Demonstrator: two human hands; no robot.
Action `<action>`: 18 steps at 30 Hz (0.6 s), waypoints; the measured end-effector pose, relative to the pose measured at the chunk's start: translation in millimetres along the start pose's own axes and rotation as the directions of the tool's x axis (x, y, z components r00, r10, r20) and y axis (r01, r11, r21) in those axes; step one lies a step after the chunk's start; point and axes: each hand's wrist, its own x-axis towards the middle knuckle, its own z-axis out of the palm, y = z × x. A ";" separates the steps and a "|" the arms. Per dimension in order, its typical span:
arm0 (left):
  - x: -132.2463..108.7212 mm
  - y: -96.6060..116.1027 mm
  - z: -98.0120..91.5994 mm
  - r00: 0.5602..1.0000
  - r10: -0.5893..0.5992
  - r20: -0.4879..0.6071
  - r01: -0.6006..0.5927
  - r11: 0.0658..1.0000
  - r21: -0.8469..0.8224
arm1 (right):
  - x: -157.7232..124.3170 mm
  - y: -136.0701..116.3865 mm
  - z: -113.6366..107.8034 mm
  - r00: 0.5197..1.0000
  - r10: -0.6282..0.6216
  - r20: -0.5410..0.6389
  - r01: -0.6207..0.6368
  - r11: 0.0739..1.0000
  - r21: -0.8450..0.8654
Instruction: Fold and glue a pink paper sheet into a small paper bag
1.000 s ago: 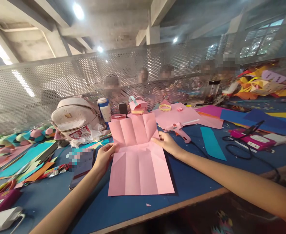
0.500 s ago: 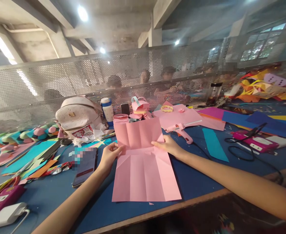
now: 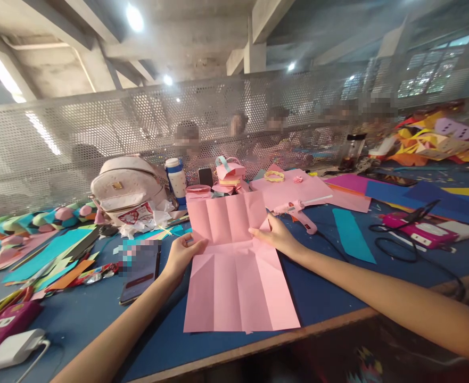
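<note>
near the front edge of the table (image 3: pixel 166 346), the pink sheet (image 3: pixel 228 290) is held at both sides, close to its cross crease, its far half tilted up and its near half reaching towards the person. the left hand (image 3: pixel 181 253) pinches the left side between thumb and fingers; the right hand (image 3: pixel 279 238) has its thumb on top of the right side, the other fingers mostly hidden behind, and seems to be pinching it too

against a second ago, the sheet has come a little closer to the front edge: its near edge now meets the small scrap (image 3: pixel 249 332) that lay clear of it. both thumbs lap further in over the paper. the lengthwise creases look the same, and no new fold shows

to judge by that, the work has moved in place and grip rather than in shape; the sheet is open, firmly held and ready to handle. whether its near half rests on the table i cannot tell. just beyond the right hand lies the glue gun (image 3: pixel 299 214); beside the left forearm, the phone (image 3: pixel 138 287), both apart from the sheet
</note>
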 end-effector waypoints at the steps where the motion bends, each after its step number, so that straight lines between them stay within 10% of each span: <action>1: 1.1 0.0 -1.0 1.000 -0.002 0.007 0.002 1.000 0.005 | 0.4 -6.6 -3.5 0.997 -0.066 -0.030 0.065 0.998 -0.020; 8: 0.9 2.3 1.5 0.999 -0.001 0.048 -0.001 0.999 0.035 | 19.0 -82.6 -26.3 0.862 -0.505 0.050 0.489 0.801 -0.344; 18: -0.8 0.5 2.0 0.999 0.044 0.017 -0.044 0.999 0.016 | 73.8 -107.0 28.1 0.875 -0.200 0.441 0.467 0.593 -0.656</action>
